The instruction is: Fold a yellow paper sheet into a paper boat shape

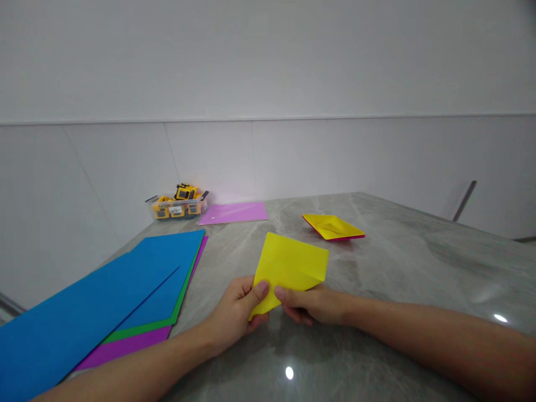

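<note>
Two bare hands meet at the near corner of a folded sheet of yellow paper (291, 265), which is held at a tilt over a grey marble-patterned tabletop (397, 268). The left hand (237, 312) pinches that corner, its thumb pressed on the upper face and its other fingers curled beneath. The right hand (312, 304) grips the lower edge just beside the left thumb, thumb on top and fingers tucked under, so both hands are closed on the paper. The sheet's far part rises away from the hands, with a diagonal fold showing at its right side.

Near the yellow paper, to its left, lies a fanned stack of flat rectangular paper. It has large blue sheets (104, 301) on top, a green sheet (142, 326) showing as a thin strip under them, and a purple sheet (125, 346) at the bottom.

Beyond the yellow paper and a little to its right rests a small folded paper boat (333, 226), yellow inside with a red underside, well apart from the hands. Beyond the yellow paper to its left lies a flat pink paper sheet (234, 213). Farthest from the yellow paper, further left again, a clear plastic box (178, 205) of yellow toy vehicles stands near the white tiled wall (293, 156).
</note>
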A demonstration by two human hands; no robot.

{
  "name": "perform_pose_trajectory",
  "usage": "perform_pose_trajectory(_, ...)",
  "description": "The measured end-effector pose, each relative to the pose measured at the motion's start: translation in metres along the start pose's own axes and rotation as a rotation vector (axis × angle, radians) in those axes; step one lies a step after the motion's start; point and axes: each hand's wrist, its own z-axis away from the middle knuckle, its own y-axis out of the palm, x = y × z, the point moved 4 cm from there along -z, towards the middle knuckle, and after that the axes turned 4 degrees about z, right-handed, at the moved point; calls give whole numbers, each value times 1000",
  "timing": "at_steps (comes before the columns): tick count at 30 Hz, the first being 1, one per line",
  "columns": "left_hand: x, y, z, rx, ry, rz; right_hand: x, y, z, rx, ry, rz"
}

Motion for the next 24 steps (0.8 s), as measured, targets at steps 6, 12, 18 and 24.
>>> perform_pose_trajectory(6, 6, -12, -1, -113, 62, -50, 0, -15, 0, -205, -56, -35)
perform_pose_trajectory(12, 11, -13, -5, -268, 47, -102, -3, -6, -5, -189, -42, 43)
perform_pose_trajectory(18, 1, -26, 0, -480, 88, -243, -3, 6, -5, -92, -31, 0)
perform_pose_trajectory(24, -3, -25, -1, -434, 41, -273, -3, 1, 0, -65, 12, -140)
